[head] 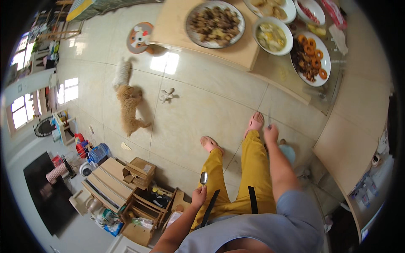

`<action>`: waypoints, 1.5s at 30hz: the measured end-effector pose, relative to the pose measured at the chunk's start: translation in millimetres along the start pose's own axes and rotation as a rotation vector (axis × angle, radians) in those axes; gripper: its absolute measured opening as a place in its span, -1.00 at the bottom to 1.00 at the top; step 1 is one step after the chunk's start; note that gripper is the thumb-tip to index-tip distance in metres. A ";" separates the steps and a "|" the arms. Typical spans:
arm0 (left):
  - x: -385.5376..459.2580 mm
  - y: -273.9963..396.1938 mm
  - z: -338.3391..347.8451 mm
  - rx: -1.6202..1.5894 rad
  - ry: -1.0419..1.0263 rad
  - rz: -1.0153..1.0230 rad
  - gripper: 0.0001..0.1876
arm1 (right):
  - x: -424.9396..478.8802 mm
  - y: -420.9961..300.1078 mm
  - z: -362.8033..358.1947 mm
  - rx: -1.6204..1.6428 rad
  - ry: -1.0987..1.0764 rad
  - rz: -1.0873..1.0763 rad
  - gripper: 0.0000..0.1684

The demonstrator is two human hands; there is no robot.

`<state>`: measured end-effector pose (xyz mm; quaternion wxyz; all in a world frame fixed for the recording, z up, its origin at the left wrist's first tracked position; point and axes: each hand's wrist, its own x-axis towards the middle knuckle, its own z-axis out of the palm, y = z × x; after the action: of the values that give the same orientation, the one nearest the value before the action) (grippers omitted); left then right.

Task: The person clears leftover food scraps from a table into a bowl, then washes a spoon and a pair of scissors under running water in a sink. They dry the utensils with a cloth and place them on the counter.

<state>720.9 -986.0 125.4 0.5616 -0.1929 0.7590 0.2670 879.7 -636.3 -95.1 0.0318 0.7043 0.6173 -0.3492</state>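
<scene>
My left hand is closed around the handle of a shiny metal spoon. The spoon's bowl points away from me, over the left leg of my yellow trousers. Farther right, my right hand makes a fist beside my right knee. It grips a thin, dark-ended utensil whose far part is too blurred to name. Both hands are well apart from the wooden table ahead. On that table stand a plate of chopped brown food and a bowl of soup with egg.
An oval plate with orange rings sits on the glass tabletop at right. Two dogs, one brown and one pale, are on the tiled floor near a small plush toy. A cardboard box stands left; a light-blue stool is near my right arm.
</scene>
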 end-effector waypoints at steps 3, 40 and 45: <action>-7.4 -10.9 -27.1 -0.085 0.029 0.049 -0.64 | -97.5 -8.2 20.5 -0.210 -0.261 -0.085 -0.76; -66.7 -79.4 -394.6 -0.674 0.975 0.151 -0.60 | -277.4 -491.9 33.2 -0.686 -0.364 -0.981 -0.76; -48.0 -121.6 -396.5 -0.872 1.132 0.098 -0.59 | -306.6 -590.4 124.2 -0.523 -0.467 -1.021 -0.80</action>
<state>509.9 -1328.2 238.2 -0.0590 -0.4745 0.7659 0.4298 298.8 -815.9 202.2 0.1667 0.1938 0.9183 -0.3024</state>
